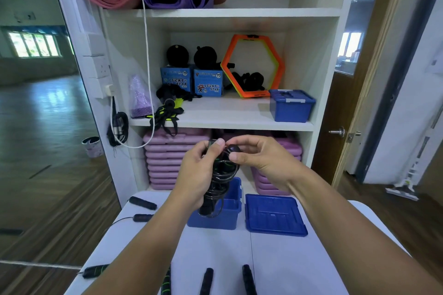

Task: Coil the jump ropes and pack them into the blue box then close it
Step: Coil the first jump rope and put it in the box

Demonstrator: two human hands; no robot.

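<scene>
Coiling step: left grip (199,170) clasps black coiled jump rope (223,172), right grip (261,158) pinches its top; next likely lowering into open blue plastic box (215,221), 6 o'clock.

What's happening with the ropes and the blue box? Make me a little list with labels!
left hand: grips the coiled jump rope around its middle
right hand: pinches the top of the same rope
blue box: open, on the white table, behind the hanging rope
lid: off, lying flat to the right of the box
loose handles: black, on the table at the left and along the near edge
job left: this rope not packed yet, box not closed
</scene>
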